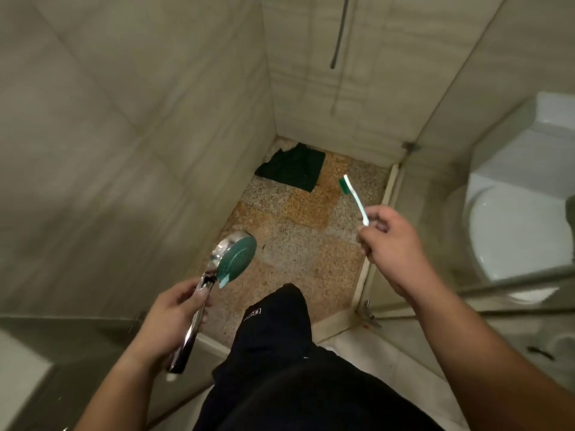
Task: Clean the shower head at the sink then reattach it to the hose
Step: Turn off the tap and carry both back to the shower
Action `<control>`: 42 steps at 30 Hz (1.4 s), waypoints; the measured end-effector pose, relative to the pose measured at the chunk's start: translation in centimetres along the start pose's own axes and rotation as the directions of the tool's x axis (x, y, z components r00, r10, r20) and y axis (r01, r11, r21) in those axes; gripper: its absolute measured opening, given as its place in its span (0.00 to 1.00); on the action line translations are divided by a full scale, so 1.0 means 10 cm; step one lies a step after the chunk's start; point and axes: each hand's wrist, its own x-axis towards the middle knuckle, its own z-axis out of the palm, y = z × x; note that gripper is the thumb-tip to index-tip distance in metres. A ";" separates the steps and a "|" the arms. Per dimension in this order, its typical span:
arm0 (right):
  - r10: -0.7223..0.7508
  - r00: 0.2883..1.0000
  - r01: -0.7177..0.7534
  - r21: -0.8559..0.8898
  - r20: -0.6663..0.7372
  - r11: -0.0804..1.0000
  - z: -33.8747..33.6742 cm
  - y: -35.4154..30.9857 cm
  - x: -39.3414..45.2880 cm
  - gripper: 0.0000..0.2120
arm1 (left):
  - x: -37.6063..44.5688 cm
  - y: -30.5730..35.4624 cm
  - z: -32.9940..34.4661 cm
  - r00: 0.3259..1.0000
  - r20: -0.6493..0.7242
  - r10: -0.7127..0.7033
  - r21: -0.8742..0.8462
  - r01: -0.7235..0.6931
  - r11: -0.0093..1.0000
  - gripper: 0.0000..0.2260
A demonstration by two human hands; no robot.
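- My left hand [174, 321] grips the shower head [230, 262] by its chrome handle, near left.
- My right hand [389, 241] pinches a toothbrush [354, 197].
- Hose [339, 32] hangs far ahead; I judge cleaning finished, reattaching next.

Glossy chromed metal on the shower head [217, 269] handle, matt green plastic on its face. Smooth white plastic on the toothbrush [354, 199], green at the bristles. Rough speckled stone on the floor [295, 241], dull tile on the walls [124, 135], dark cloth [292, 168] in the corner.
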 end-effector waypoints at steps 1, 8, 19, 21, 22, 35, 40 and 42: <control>-0.007 1.000 0.007 0.005 0.002 1.000 0.03 -0.06 0.13 0.10 | 0.12 0.05 0.00 1.000 -0.017 -0.014 -0.022 0.013 1.000 0.09; 0.031 0.998 -0.029 0.048 -0.060 0.998 0.17 -0.32 1.15 0.09 | 1.51 1.01 0.15 0.995 0.012 0.095 -0.033 -0.095 0.995 0.08; 0.167 0.957 -0.161 0.046 -0.235 0.986 0.15 -0.22 2.00 0.11 | 3.33 2.99 0.46 0.925 0.223 0.306 0.076 -0.330 0.941 0.10; 0.199 0.946 -0.189 0.064 -0.255 0.980 0.13 -0.18 2.17 0.14 | 3.57 3.21 0.54 0.917 0.234 0.324 0.074 -0.349 0.934 0.09; 0.214 0.940 -0.201 0.076 -0.264 0.977 0.12 -0.19 2.29 0.14 | 3.71 3.31 0.59 0.915 0.234 0.329 0.065 -0.353 0.933 0.09; 0.003 0.994 -0.011 -0.072 -0.112 0.997 -0.02 -1.33 4.78 0.08 | 4.67 3.68 0.83 0.967 0.099 0.236 0.103 -0.246 0.964 0.09; -0.149 0.988 0.143 -0.097 -0.050 0.985 0.24 -2.06 5.53 0.07 | 4.90 3.65 0.79 0.988 0.043 0.149 0.045 -0.151 0.987 0.08; -0.178 0.983 0.174 -0.079 -0.045 0.982 0.39 -2.27 5.76 0.07 | 5.09 3.72 0.75 0.991 0.030 0.133 0.028 -0.134 0.991 0.08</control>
